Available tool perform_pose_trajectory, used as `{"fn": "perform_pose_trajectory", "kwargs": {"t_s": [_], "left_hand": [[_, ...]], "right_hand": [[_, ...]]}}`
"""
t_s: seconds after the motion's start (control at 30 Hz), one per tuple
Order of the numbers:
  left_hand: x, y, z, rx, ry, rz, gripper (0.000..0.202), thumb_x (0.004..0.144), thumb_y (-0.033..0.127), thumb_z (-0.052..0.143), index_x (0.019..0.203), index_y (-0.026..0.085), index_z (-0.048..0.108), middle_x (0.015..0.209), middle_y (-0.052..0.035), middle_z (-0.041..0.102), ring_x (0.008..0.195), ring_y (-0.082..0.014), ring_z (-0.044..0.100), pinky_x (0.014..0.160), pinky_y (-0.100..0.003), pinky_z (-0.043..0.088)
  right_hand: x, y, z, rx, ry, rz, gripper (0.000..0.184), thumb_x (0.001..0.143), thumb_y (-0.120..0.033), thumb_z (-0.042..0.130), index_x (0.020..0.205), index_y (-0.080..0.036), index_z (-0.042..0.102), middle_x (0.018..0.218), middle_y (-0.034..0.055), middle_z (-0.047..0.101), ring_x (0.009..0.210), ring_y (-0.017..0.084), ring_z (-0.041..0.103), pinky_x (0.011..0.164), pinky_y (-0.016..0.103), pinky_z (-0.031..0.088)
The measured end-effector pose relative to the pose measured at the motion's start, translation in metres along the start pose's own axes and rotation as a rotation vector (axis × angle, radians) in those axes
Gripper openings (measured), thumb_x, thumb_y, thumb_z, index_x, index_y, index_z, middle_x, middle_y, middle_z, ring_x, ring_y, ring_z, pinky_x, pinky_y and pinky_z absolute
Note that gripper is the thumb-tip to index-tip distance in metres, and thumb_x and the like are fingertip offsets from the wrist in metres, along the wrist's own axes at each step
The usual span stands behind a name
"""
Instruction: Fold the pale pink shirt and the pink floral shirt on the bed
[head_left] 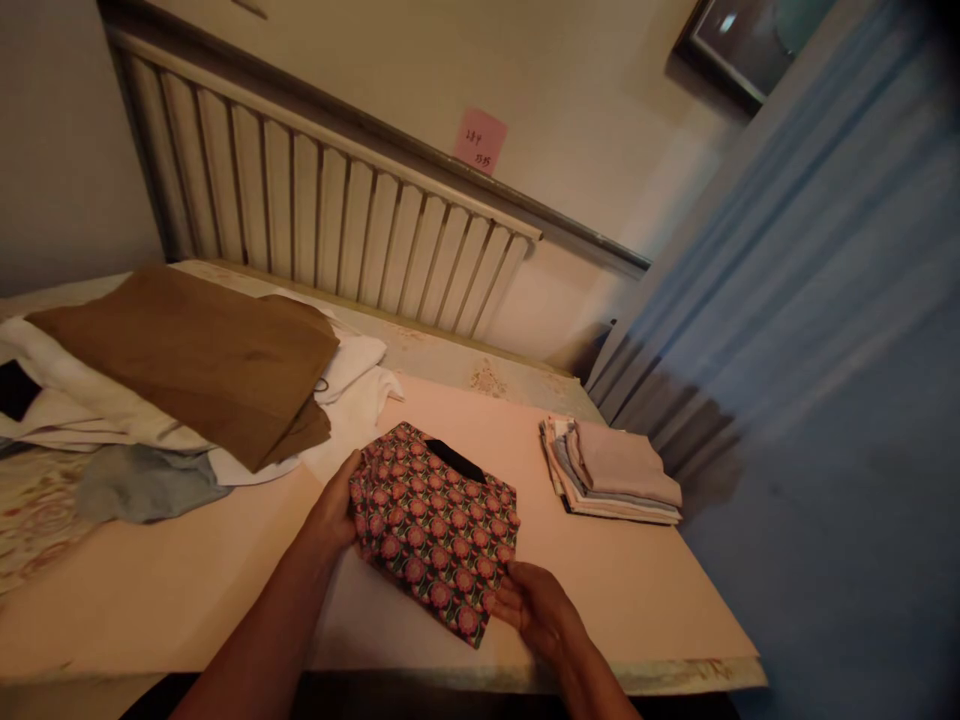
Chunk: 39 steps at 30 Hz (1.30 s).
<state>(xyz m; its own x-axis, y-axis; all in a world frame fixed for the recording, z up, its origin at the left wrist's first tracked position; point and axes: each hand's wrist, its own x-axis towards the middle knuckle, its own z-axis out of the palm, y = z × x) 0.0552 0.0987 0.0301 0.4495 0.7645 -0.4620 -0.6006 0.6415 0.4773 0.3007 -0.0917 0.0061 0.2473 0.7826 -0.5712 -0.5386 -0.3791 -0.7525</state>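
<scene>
A folded floral cloth, dark with pink and red flowers, is between my two hands above the pink table cover. A short black strip shows along its top edge; whether it is a collar or a band I cannot tell. My left hand grips the left edge, its fingers partly hidden behind the fabric. At the lower right edge, my right hand holds the cloth with the thumb near the top and the fingers at the side and below.
To the right lies a stack of folded cloths. On the left, a brown garment rests over white clothes and a grey piece. Behind the table stands a radiator. A blue curtain hangs along the right.
</scene>
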Motion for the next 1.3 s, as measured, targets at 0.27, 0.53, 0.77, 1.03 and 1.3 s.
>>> {"fn": "perform_pose_trajectory", "kwargs": {"t_s": [0.27, 0.53, 0.77, 1.03, 1.3], "left_hand": [[0.006, -0.008, 0.001, 0.012, -0.125, -0.044, 0.043, 0.087, 0.046, 0.057, 0.121, 0.021, 0.064, 0.107, -0.0091, 0.075, 0.097, -0.0282, 0.071, 0.091, -0.046, 0.054], [0.014, -0.017, -0.012, 0.266, 0.065, -0.001, 0.032, 0.089, 0.045, 0.052, 0.102, 0.017, 0.062, 0.093, -0.0106, 0.074, 0.081, -0.025, 0.072, 0.07, -0.037, 0.058], [0.021, -0.032, -0.007, 0.82, 0.27, 0.354, 0.023, 0.083, 0.034, 0.057, 0.101, 0.019, 0.059, 0.112, -0.0126, 0.067, 0.099, -0.0256, 0.067, 0.08, -0.035, 0.055], [0.008, -0.052, -0.001, 1.498, 0.009, 0.913, 0.032, 0.089, 0.031, 0.043, 0.114, 0.023, 0.061, 0.12, -0.009, 0.065, 0.115, -0.0245, 0.057, 0.104, -0.038, 0.042], [0.025, -0.065, -0.012, 1.638, -0.168, 0.974, 0.035, 0.087, 0.024, 0.047, 0.117, 0.02, 0.063, 0.131, -0.0113, 0.06, 0.122, -0.0253, 0.052, 0.108, -0.039, 0.037]], "right_hand": [[0.018, 0.018, 0.02, 0.099, -0.006, -0.101, 0.042, 0.056, -0.028, 0.083, 0.092, -0.014, 0.065, 0.08, 0.0095, 0.075, 0.074, 0.025, 0.072, 0.067, 0.033, 0.058], [0.021, -0.03, -0.054, -0.507, 0.157, -0.355, 0.043, 0.056, -0.038, 0.074, 0.093, -0.017, 0.067, 0.08, 0.007, 0.074, 0.075, 0.025, 0.07, 0.069, 0.035, 0.055], [0.008, -0.054, -0.096, -1.105, 0.655, -0.713, 0.039, 0.079, -0.042, 0.053, 0.109, -0.019, 0.065, 0.102, 0.0123, 0.07, 0.097, 0.028, 0.066, 0.089, 0.04, 0.048], [0.028, -0.016, -0.042, -1.301, 0.249, -0.96, 0.046, 0.091, -0.036, 0.05, 0.135, -0.023, 0.055, 0.148, 0.0063, 0.045, 0.14, 0.025, 0.035, 0.119, 0.047, 0.023], [0.046, 0.0, -0.032, -1.601, 0.158, -0.969, 0.054, 0.096, -0.031, 0.044, 0.149, -0.025, 0.036, 0.154, 0.0032, 0.036, 0.146, 0.026, 0.024, 0.119, 0.051, 0.02]]}}
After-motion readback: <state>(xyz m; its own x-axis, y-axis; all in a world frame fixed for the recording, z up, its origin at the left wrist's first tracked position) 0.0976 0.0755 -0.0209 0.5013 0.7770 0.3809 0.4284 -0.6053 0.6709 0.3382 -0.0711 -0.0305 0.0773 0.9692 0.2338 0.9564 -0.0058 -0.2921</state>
